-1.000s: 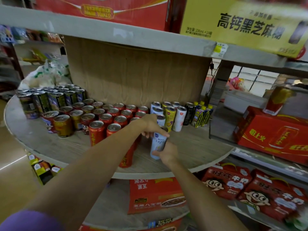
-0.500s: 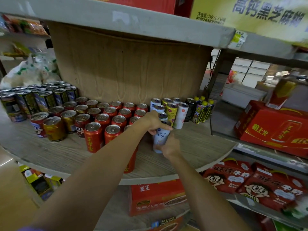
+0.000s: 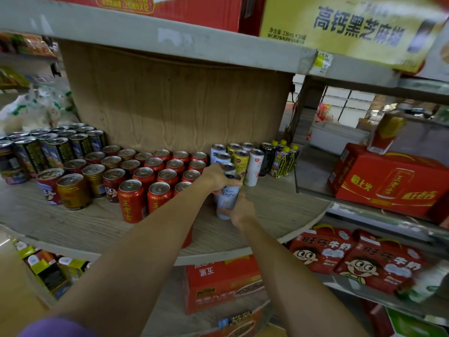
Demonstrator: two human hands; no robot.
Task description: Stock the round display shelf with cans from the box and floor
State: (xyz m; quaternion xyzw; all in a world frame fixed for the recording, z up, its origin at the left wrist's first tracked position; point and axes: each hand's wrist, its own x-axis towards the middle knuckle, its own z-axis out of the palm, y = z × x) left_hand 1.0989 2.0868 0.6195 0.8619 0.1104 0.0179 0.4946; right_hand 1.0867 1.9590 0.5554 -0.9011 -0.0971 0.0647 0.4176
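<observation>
A round shelf [image 3: 73, 229] fills the frame's middle, with a curved back panel [image 3: 175, 98] behind its cans. Short cans [image 3: 155, 171] stand in rows at centre left. Tall cans [image 3: 243, 161] stand just right of them. At centre, both hands [image 3: 216, 177] hold a tall can [image 3: 227, 200] upright on the shelf. Boxes [image 3: 388, 183] sit on shelves at right.

Bare shelf board [image 3: 73, 227] lies open at lower left and right of centre — red cans [image 3: 155, 176] crowd mid-frame, perhaps tightly packed.
</observation>
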